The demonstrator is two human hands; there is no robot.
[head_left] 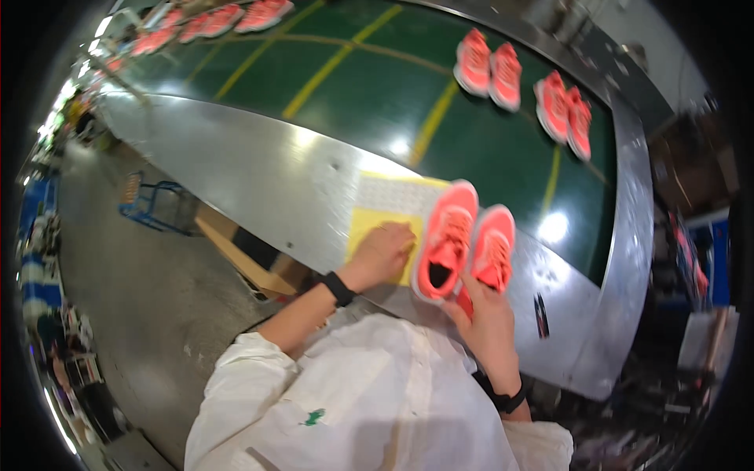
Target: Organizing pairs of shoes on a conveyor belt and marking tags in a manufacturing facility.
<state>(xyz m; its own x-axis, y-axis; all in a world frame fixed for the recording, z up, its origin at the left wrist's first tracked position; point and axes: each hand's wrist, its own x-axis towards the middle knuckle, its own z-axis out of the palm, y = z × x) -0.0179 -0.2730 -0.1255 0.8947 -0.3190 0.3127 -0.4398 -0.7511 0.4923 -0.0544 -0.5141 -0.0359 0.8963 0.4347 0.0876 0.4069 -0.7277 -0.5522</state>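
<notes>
Two coral-pink sneakers with white soles stand side by side on the metal ledge in front of me, toes pointing away. My right hand grips the heel end of the right sneaker, thumb toward the left sneaker. Left of the pair lies a yellow sheet with rows of small pale labels on its far part. Over this sheet is my left hand, its fingers bent and drawn together; whatever may be between their tips is hidden. Each wrist wears a black band.
Beyond the ledge runs a green conveyor belt with yellow lines, carrying more pink sneakers in pairs. A dark slim pen-like tool lies on the ledge at right. Below left are a cardboard box and a blue-framed stool.
</notes>
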